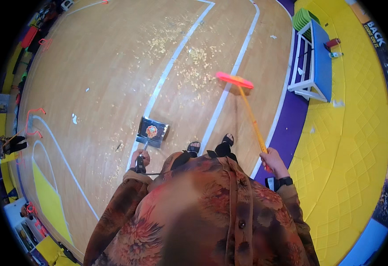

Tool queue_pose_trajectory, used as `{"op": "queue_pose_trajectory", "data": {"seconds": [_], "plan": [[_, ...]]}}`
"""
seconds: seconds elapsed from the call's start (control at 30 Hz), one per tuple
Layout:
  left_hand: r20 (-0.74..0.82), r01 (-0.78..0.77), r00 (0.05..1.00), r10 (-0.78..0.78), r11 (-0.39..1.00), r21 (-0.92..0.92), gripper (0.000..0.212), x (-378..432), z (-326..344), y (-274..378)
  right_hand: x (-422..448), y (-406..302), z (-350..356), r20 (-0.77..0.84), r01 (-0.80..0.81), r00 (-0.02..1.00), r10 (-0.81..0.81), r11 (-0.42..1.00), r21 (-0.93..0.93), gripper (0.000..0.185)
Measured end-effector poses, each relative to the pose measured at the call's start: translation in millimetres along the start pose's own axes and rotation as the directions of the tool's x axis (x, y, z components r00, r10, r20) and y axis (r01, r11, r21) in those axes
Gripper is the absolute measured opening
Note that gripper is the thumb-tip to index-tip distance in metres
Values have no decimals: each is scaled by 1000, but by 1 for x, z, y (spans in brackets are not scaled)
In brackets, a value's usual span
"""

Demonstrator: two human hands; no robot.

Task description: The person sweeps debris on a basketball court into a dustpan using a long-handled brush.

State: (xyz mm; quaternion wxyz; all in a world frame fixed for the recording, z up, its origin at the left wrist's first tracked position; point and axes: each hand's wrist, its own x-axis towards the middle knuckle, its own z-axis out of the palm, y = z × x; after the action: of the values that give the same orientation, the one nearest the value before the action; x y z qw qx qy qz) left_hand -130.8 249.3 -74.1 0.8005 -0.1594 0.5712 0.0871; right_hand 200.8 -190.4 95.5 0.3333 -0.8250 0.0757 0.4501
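Note:
My left hand (141, 159) grips the handle of a dark long-handled dustpan (152, 128), whose flat top bears a round emblem. The pan appears to be at floor level, to the left of my feet. In my right hand (272, 159) is the yellow handle of a broom (254, 122). Its pink head (235, 80) is ahead of me and to the right; whether the bristles touch the floor I cannot tell. Pale confetti-like scraps (197, 60) lie scattered over the wood-look floor (107, 66), mostly ahead and left of the broom head.
A bench with a blue top (322, 63) stands right, with a bottle (336, 54) and a red container (333, 42) beside it. Green stacked stools (304, 20) are behind it. Yellow padding (343, 149) runs along the right. Orange-red frames (34, 123) and another person (9, 146) are far left.

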Motion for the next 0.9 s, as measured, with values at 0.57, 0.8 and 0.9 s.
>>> {"op": "queue_pose_trajectory", "data": {"seconds": [0.57,0.8,0.9], "plan": [[47,-61,997,61,998,6,17,35,79,-158,22,24,-125,616,416,779,-118,833,-365,29],[8,-308,949,316,932,-191,6,29,41,-165,36,-8,-145,574,430,802,-168,829,-358,23],[-69,-119,992,106,966,-228,8,3,40,-166,41,-56,-153,492,229,870,-25,904,-360,18]]}}
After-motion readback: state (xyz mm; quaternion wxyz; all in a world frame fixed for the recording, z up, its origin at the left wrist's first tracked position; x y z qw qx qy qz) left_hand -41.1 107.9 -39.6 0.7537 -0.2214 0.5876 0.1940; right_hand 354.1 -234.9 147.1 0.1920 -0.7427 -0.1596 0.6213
